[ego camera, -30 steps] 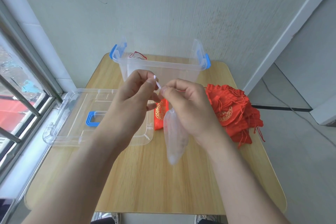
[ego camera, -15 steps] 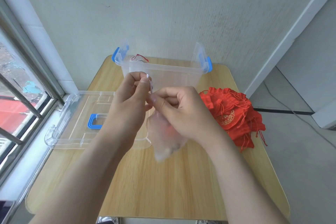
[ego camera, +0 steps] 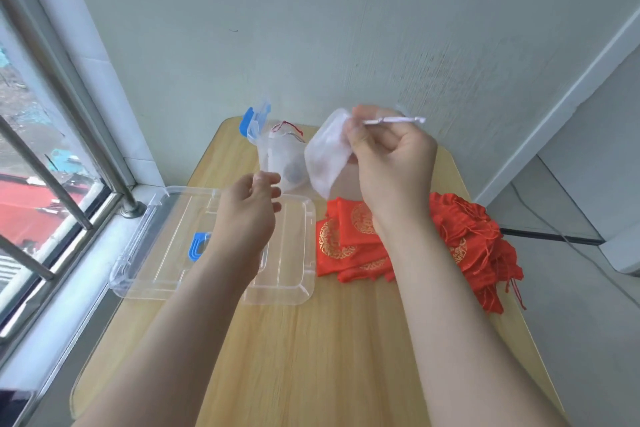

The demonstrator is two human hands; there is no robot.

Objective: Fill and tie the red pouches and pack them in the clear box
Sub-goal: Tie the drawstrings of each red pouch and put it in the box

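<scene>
My right hand (ego camera: 388, 163) is raised over the back of the table and grips a small clear plastic bag (ego camera: 327, 156) by its top, with a thin white strip sticking out to the right of the fingers. My left hand (ego camera: 251, 204) hovers lower, over the lid, fingers loosely curled and holding nothing. The clear box (ego camera: 273, 152) with blue latches stands behind both hands, a red cord showing inside it. Flat red pouches (ego camera: 349, 239) with gold print lie on the table under my right wrist, and a heap of red pouches (ego camera: 474, 246) lies further right.
The box's clear lid (ego camera: 173, 246) with a blue handle lies flat on the left of the wooden table (ego camera: 311, 357). A barred window runs along the left. A wall stands right behind the table, and floor with a cable lies to the right.
The hands have come apart. My right hand lifted the clear bag up and to the right, uncovering the flat red pouches. My left hand let go and dropped toward the lid.
</scene>
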